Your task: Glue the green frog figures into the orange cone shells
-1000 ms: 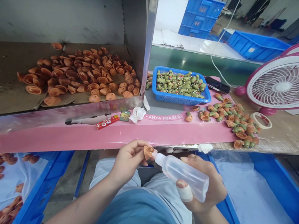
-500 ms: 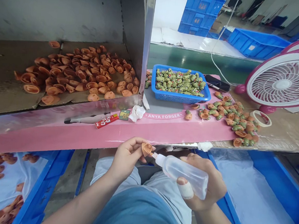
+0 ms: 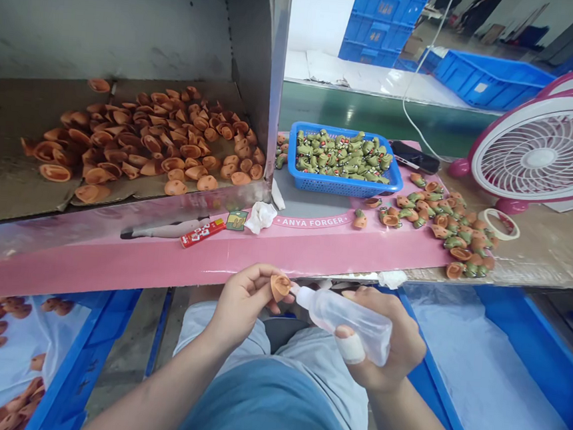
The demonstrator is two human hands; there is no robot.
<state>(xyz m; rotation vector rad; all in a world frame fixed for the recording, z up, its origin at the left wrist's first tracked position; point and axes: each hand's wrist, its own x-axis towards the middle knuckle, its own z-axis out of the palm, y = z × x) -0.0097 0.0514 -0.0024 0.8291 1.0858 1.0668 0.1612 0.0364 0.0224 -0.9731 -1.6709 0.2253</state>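
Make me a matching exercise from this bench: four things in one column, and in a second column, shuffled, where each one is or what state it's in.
Things:
1. Clear plastic squeeze bottle
2. Orange moulded piece
3. Blue mesh basket
4. Pink-and-white desk fan

Places and states:
A. Standing at the right end of the bench
B. Gripped in the right hand
C. Filled with green figures
D. Pinched in the left hand

Pairs: 1-B, 2-D, 3-C, 4-A

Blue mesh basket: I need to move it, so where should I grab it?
Grip the near rim of the blue mesh basket, coming from the front, over the pink board. The rim stands proud of the mesh wall, and a black phone lies by the far right corner.
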